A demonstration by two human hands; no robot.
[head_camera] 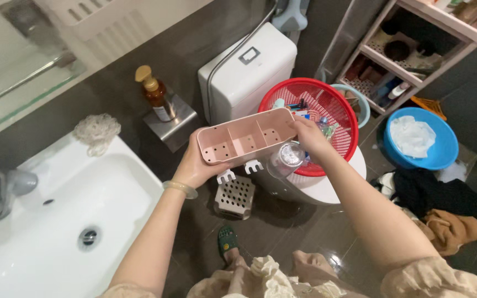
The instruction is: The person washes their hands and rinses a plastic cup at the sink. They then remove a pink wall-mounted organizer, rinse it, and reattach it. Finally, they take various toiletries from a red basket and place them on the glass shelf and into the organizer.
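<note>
Both your hands are on the pink organiser tray, held level just left of the red basket. Your left hand cups its near end, fingers curled underneath. Your right hand pinches its far end, fingers closed over the rim, right at the basket's edge, above a clear cup.

Dim, warm indoor light; floor glare, soft focus, wide-angle bending at edges

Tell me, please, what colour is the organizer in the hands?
Pale pink organizer, seen best in the head view.
</note>
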